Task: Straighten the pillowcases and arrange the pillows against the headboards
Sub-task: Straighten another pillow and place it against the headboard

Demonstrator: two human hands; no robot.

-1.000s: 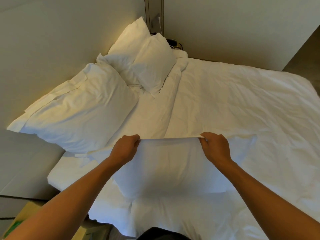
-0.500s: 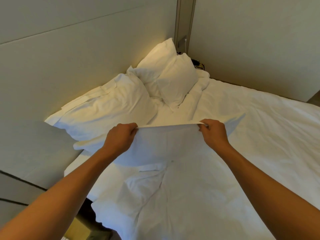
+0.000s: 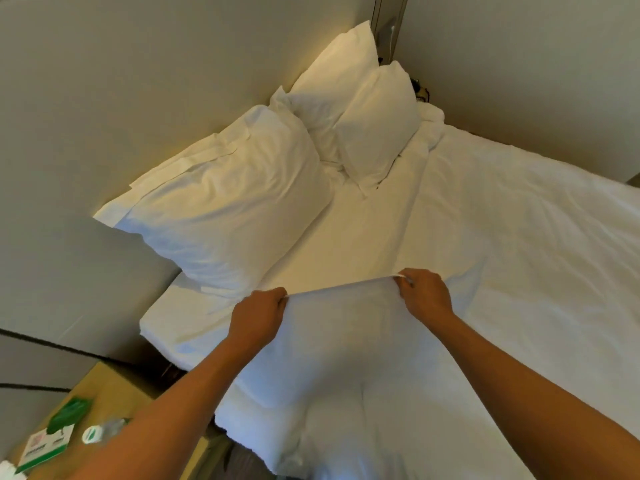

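Now, left side: a wooden tabletop (image 3: 114, 386) has come into view low beside the bed, carrying a green packet (image 3: 69, 414), a printed card (image 3: 45, 448) and a bottle (image 3: 104, 429); half a second ago it barely showed.
Headboard: the padded headboard (image 3: 138, 98) runs along the left, with a large pillow (image 3: 225, 209) leaning on it and two smaller pillows (image 3: 363, 112) propped in the far corner, all placed as before.
Left hand: the left hand (image 3: 258, 317) keeps a closed grip on the top hem of the held pillow (image 3: 339, 341).
Held pillow: it hangs over the near part of the bed (image 3: 519, 254), lower in view than earlier, hem pulled taut between both hands.
Right hand: the right hand (image 3: 424, 292) pinches the hem's other end.
Open room: bare sheet lies between hem and large pillow; wide open bedding stretches rightward.
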